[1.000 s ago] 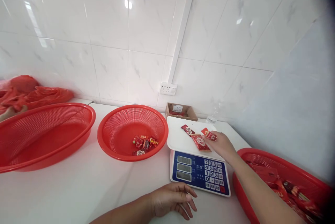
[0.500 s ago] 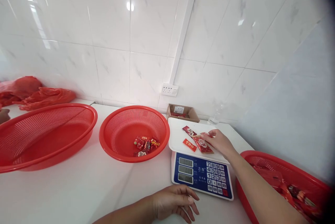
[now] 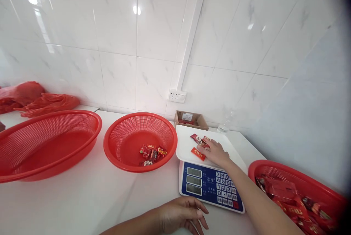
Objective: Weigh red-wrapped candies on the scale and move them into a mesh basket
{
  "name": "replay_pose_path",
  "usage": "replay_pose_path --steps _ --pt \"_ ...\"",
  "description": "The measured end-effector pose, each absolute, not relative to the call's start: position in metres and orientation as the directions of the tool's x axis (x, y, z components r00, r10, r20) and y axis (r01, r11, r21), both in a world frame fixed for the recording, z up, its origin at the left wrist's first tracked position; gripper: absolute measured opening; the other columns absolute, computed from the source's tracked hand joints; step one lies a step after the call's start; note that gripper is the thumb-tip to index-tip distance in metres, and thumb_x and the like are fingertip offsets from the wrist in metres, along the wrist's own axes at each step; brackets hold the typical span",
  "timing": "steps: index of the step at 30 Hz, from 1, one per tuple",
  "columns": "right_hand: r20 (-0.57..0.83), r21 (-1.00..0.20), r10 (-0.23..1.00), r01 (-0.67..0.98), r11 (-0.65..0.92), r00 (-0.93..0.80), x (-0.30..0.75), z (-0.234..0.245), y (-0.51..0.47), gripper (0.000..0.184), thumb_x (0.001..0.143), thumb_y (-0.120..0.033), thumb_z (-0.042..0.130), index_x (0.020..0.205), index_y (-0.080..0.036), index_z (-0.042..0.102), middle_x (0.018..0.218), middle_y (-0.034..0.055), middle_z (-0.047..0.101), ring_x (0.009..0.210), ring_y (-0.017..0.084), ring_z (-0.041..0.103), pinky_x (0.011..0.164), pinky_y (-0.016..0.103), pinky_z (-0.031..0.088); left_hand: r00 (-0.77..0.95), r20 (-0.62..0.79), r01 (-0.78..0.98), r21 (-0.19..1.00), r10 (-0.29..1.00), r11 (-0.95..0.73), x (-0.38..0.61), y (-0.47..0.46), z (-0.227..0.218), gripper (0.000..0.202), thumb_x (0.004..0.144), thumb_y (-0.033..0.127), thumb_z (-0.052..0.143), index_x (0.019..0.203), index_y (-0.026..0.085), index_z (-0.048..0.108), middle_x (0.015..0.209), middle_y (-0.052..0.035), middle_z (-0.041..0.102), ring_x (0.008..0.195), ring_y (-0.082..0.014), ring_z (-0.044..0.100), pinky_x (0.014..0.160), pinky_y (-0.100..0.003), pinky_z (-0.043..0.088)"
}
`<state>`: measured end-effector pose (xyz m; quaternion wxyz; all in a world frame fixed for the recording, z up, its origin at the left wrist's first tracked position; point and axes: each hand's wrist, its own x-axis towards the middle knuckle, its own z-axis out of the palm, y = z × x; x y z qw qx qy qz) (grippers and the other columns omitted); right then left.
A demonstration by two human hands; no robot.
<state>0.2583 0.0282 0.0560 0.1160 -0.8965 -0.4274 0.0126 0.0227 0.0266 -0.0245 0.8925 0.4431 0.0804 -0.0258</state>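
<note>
My right hand [image 3: 216, 153] is on the white pan [image 3: 186, 147] of a digital scale. Its thumb and fingers close over red candy packets [image 3: 205, 147], partly hiding them. A dark red packet [image 3: 196, 138] and a small orange-red packet [image 3: 198, 153] show just left of the fingers. Below the pan sits the scale's blue keypad panel [image 3: 211, 185]; its display digits are too faint to read. My left hand [image 3: 183, 213] rests near the scale's front edge, fingers loosely bent and apart, holding nothing.
A round red basket [image 3: 115, 158] holds several candy packets [image 3: 153, 154]. Another red basket [image 3: 93, 132] stands left, and one full of packets [image 3: 285, 191] stands right. Behind the scale are a cardboard box [image 3: 203, 122] and a clear bottle [image 3: 225, 127]. Red bags [image 3: 52, 103] lie far left.
My right hand has moved left and lower over the pan, now covering most of the large red packet that showed before. My left hand has barely moved.
</note>
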Motion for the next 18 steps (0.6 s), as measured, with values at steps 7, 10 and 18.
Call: replay_pose_path --steps 7,10,18 --pt "0.009 -0.208 0.842 0.825 -0.526 0.539 0.24 0.056 0.043 0.063 0.078 -0.063 0.033 0.133 -0.032 0.037 0.147 0.0049 0.026 0.134 0.032 0.014 0.096 0.067 0.017 0.986 -0.165 0.116 0.785 0.025 0.608 0.024 0.027 -0.027 0.048 0.06 0.042 0.075 0.095 0.013 0.056 0.077 -0.007 0.063 0.059 -0.0141 0.058 0.062 -0.029 0.042" --pt "0.037 -0.224 0.879 0.861 -0.456 0.475 0.234 0.052 0.043 0.055 0.081 -0.055 0.034 0.13 -0.032 0.039 0.142 0.0025 0.035 0.132 0.026 0.024 0.099 0.064 0.018 0.987 -0.159 0.117 0.787 0.016 0.606 0.023 0.026 -0.027 0.048 0.061 0.042 0.074 0.094 0.013 0.056 0.077 -0.0067 0.063 0.06 -0.0143 0.058 0.062 -0.029 0.041" --pt "0.197 -0.325 0.868 0.865 -0.381 0.456 0.247 0.078 -0.001 0.055 0.085 -0.049 0.03 0.13 -0.021 0.041 0.143 0.0077 0.033 0.132 0.021 0.025 0.108 0.041 0.023 0.986 -0.163 0.117 0.801 0.026 0.588 0.021 0.028 -0.026 0.046 0.063 0.042 0.073 0.096 0.014 0.056 0.079 -0.0058 0.062 0.06 -0.013 0.058 0.063 -0.029 0.043"
